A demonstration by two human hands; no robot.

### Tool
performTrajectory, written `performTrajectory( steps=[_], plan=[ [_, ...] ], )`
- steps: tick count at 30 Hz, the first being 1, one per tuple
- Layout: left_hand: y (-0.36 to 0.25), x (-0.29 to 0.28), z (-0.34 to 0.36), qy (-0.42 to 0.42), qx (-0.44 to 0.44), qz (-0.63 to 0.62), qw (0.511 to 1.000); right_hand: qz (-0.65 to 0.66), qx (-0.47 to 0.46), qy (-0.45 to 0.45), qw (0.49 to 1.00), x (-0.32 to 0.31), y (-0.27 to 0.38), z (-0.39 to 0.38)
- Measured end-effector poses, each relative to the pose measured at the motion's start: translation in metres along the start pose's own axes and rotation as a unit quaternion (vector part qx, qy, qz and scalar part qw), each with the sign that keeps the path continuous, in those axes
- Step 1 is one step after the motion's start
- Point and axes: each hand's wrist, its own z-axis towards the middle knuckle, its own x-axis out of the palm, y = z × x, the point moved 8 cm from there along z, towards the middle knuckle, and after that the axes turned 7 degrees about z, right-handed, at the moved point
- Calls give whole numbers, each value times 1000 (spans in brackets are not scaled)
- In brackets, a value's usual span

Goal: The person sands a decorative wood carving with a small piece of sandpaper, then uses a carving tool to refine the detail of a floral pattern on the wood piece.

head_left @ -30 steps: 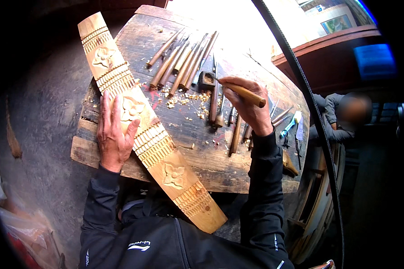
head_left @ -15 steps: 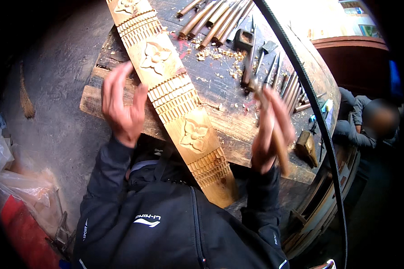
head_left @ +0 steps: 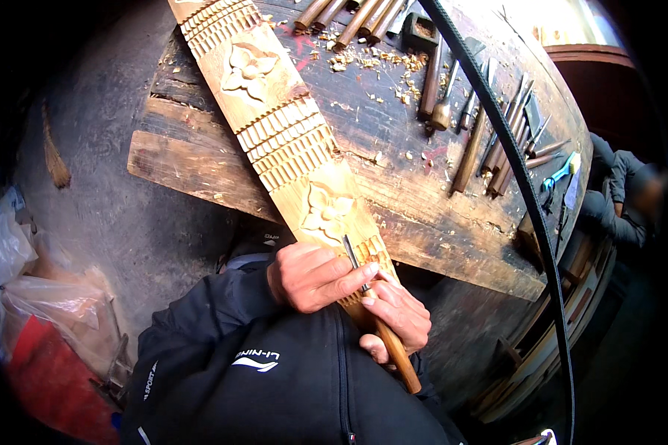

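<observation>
A long light-wood board (head_left: 289, 194), carved with flowers and rows of short grooves, lies at a slant over the bench edge. Its near end reaches my body. My right hand (head_left: 401, 315) grips a gouge (head_left: 398, 354) by its wooden handle, low over that near end. The metal blade slants up and left, its tip by the grooves below the nearest carved flower (head_left: 326, 211). Beside it, my left hand (head_left: 312, 278) is closed, fingers curled and pressed on the gouge's shank. My hands hide part of the grooves beneath.
The dark, worn bench (head_left: 193, 159) carries several wooden-handled chisels (head_left: 471, 152), wood chips (head_left: 412, 81), a black square block (head_left: 421, 31) and blue-handled scissors (head_left: 560, 174). A black cable (head_left: 508, 141) crosses the right side. Another person (head_left: 620, 189) sits beyond. Plastic bags (head_left: 52, 297) lie left.
My right hand has come down and left with the gouge, from above the bench's right side to the board's near end. My open left hand has moved there too and closed onto the shank.
</observation>
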Motion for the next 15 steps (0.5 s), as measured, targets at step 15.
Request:
performTrajectory(
  steps=[15],
  plan=[
    [4, 2, -5, -5, 10, -21, 1000, -75, 73, 45, 994, 2, 6, 14]
  ],
)
